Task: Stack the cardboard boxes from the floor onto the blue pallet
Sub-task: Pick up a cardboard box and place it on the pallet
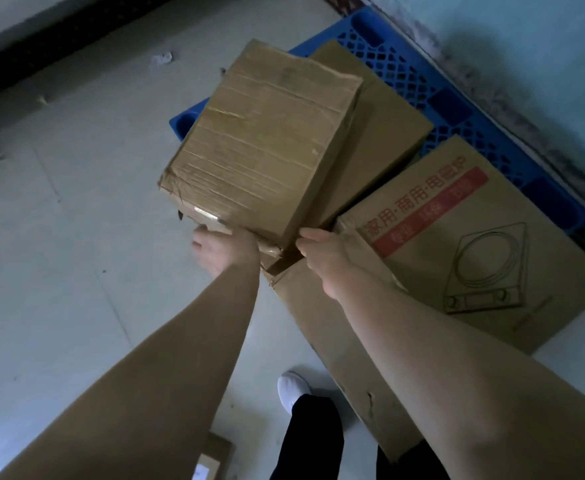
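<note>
1. Left hand (225, 249), centre of the frame: the bare forearm reaches forward from the lower left, and the fingers curl round the near left corner of a taped brown cardboard box (263, 143).
2. Right hand (322, 258): the arm extends from the lower right. The thumb lies at the same box's near right corner and the fingers are tucked beneath, gripping it.
3. The taped box is tilted above a flat plain brown cardboard box (388, 133); whether the two touch cannot be told.
4. The flat box lies on the blue plastic lattice pallet (422, 84), upper right, against the pale wall (526, 46).
5. A printed cardboard box with a red band and a cooker outline (474, 244) lies at right.
6. A small cardboard box (211, 459) sits on the grey floor (59, 220) at the bottom edge, near a white shoe (293, 386).
</note>
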